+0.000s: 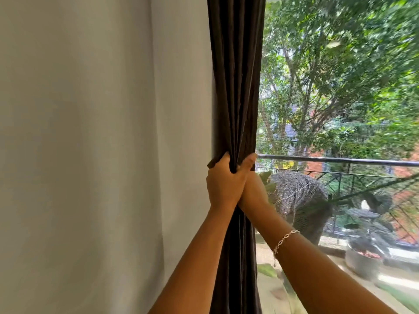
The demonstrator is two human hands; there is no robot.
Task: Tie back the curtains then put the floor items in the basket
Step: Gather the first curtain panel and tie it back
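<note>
Two hands clamp a dark brown curtain (235, 87) at a window, seen from a camera worn on the person's head. The curtain hangs gathered into a narrow column of vertical folds in the middle of the frame, running from the top edge to the bottom. The left hand (223, 184) wraps its fingers round the bunched cloth from the left, its back toward the camera. The right hand (252, 189) grips the same bunch from the right, its thumb lying up along the fabric's edge. The two hands touch side by side at the same height, and the folds pinch together between them. Both forearms reach up from the lower edge of the frame, and a silver chain bracelet (286, 240) circles the right wrist.

Left of the curtain stands a pale surface (90, 132) with soft vertical shading; whether it is wall or sheer cloth cannot be told. Right of the curtain, the window gives onto a balcony with a dark metal railing (340, 160), about level with the hands. Beyond it rise leafy green trees (340, 64), with red brick showing through the branches. A grey patterned shape (299, 191) sits just below the railing, too blurred to identify. A round planter (362, 261) stands on the balcony floor near the lower right.
</note>
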